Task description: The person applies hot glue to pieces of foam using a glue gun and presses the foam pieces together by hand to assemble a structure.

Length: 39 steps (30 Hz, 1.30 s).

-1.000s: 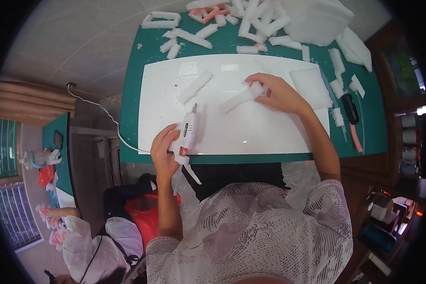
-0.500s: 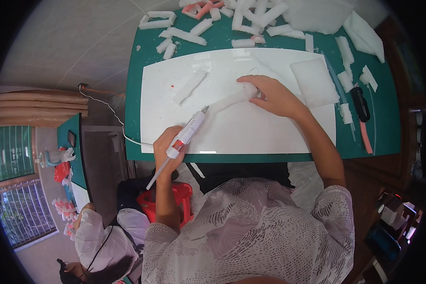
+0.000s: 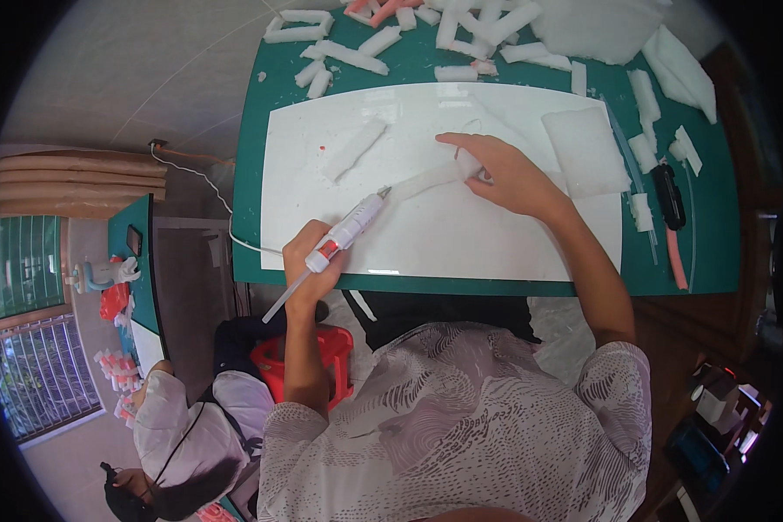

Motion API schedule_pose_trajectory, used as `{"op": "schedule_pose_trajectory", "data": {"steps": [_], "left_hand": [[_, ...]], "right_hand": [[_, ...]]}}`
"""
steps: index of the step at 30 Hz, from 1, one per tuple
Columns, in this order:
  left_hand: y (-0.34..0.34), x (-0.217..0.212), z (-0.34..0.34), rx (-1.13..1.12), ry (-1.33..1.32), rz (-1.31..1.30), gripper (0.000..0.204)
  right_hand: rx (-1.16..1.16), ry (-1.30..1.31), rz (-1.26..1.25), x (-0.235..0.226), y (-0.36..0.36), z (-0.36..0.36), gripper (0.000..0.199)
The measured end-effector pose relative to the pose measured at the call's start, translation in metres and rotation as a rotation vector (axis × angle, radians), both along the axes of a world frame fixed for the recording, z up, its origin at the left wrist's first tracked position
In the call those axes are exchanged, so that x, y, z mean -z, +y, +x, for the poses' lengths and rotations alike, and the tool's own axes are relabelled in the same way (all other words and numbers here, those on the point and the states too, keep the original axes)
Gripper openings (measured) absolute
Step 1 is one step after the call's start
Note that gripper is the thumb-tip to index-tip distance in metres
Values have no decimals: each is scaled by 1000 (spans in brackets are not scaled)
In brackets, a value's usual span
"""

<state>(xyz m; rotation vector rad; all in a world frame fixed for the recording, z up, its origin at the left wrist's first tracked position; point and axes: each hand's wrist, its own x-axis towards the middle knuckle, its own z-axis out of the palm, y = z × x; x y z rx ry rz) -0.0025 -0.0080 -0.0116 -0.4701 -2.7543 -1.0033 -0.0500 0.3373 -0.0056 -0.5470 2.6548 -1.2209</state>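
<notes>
In my left hand point(image 3: 313, 259) is a white hot glue gun point(image 3: 355, 228), gripped with my fingers closed round it. A clear glue stick point(image 3: 284, 298) sticks out of its back end. The nozzle is at the near left end of a white foam strip point(image 3: 422, 184); whether it touches cannot be made out. My right hand point(image 3: 513, 177) holds the strip's far right end, which looks rolled up point(image 3: 468, 163) between thumb and fingers. The forefinger reaches out past the roll. Beneath lies a glossy white board point(image 3: 487, 252).
Another foam strip point(image 3: 354, 150) lies on the board's left, a square foam sheet point(image 3: 585, 150) on its right. Foam pieces point(image 3: 348, 56) crowd the green table's far side. A black-handled tool point(image 3: 667, 196) lies at right. A person point(image 3: 187, 422) sits at lower left by a red stool point(image 3: 326, 352).
The whole view has shifted slightly. The glue gun's back end has swung a little left and up, with the nozzle staying by the strip's end. My right hand keeps its hold on the roll.
</notes>
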Motion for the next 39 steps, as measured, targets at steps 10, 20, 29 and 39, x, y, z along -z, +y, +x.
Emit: {"op": "schedule_pose_trajectory", "data": {"steps": [10, 20, 29, 39], "left_hand": [[-1, 0, -2, 16, 15, -45, 14], [-4, 3, 6, 19, -2, -28, 16], [-6, 4, 6, 34, 5, -29, 17], [-14, 10, 7, 88, 148, 33, 26]], "right_hand": [[-2, 32, 16, 4, 0, 0, 68], [-5, 59, 33, 4, 0, 0, 67], [10, 24, 36, 6, -2, -1, 68], [-11, 34, 10, 3, 3, -2, 71]]}}
